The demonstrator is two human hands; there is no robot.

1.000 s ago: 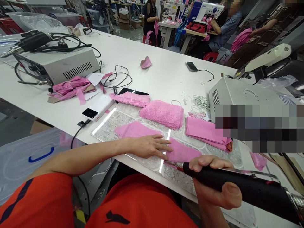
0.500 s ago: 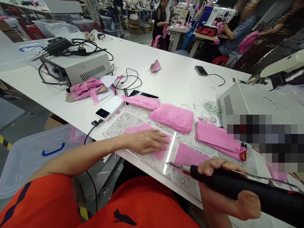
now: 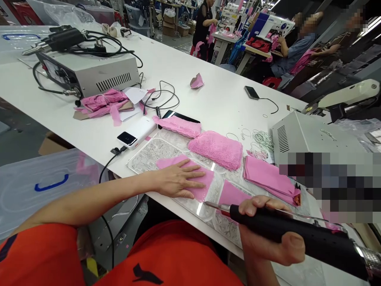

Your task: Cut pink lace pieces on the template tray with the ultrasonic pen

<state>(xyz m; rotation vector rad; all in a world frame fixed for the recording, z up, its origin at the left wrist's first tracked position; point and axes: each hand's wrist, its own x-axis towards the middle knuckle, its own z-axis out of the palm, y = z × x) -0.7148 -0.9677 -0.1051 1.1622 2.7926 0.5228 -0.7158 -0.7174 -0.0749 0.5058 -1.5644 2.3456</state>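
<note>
Left hand (image 3: 178, 180) palm down, fingers spread, flat on the left pink panel (image 3: 205, 180), which lies on the plate (image 3: 149, 155) by the bench's (image 3: 220, 105) near edge. Right hand (image 3: 264, 246) wrapped round the black handle of the tool (image 3: 324, 242), thumb on the near side, metal tip pointing left at the panel's near right corner; cannot tell if the tip touches. Right panel (image 3: 233, 192) also on the plate, just right of the left one, partly hidden by right hand and tool. Along the plate's far side: folded lace (image 3: 178, 126) at its far left corner, lace stack (image 3: 216, 149) next, flat stack (image 3: 269, 178) further right. Power bank (image 3: 139, 131) off the plate's left end, cable plugged in; phone (image 3: 184, 116) partly under the folded lace. Grey box (image 3: 107, 75) toward the bench's left end, second tool (image 3: 62, 39) on top, pink bundle (image 3: 104, 101) against its near side. Scrap (image 3: 196, 81) and another phone (image 3: 251, 92) toward the bench's far edge. White strings (image 3: 263, 139) left of the right box (image 3: 309, 135). Lidded bin (image 3: 24, 190) with blue handle below the near edge, left. Three people beyond the far edge, with pink fabric.
</note>
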